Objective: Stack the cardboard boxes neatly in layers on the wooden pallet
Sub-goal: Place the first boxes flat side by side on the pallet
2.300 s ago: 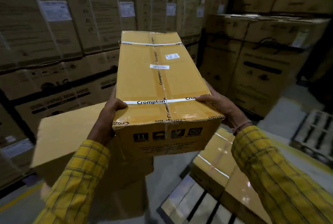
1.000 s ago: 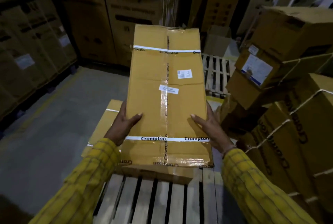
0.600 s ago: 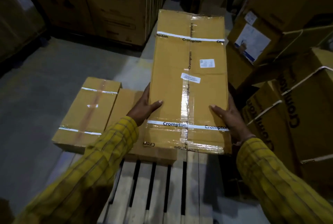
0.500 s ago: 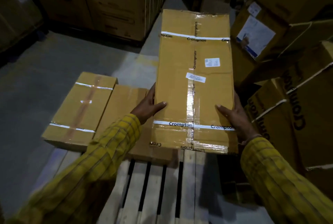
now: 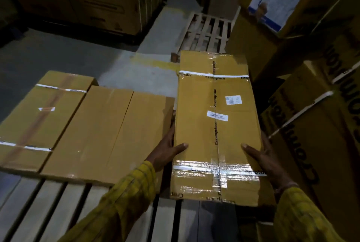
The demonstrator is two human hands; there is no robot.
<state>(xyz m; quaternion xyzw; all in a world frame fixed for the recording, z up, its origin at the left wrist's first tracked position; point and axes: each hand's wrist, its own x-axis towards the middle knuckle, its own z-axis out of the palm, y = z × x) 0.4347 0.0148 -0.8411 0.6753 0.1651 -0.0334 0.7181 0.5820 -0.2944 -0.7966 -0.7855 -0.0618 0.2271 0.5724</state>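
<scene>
A person in yellow checked sleeves holds a long cardboard box [image 5: 216,125] out in front, over the right side of the wooden pallet [image 5: 48,208]. The left hand [image 5: 165,154] grips the box's left side with the thumb lying on top. The right hand [image 5: 263,156] grips the right side the same way. Both hands hold it near the end closest to the person, so most of the box reaches out past them.

The long way of the box points away from the person. Two more boxes already lie flat on the pallet. The plain box [image 5: 109,134] is just to the left of the held one, and the taped box [image 5: 41,119] lies to its left. Both lie the same long way too.

So the gap to fill is right under the held box, next to the plain one. The left hand sits in the narrow space between the two boxes, so it is the nearer hand to the row. I think it has to slip out before the boxes can touch. The box looks like it is still a little off the slats, but its shadow makes that hard to tell.

Big piled boxes [image 5: 315,125] crowd close on the right. Another empty pallet [image 5: 208,33] lies on the floor farther off.
</scene>
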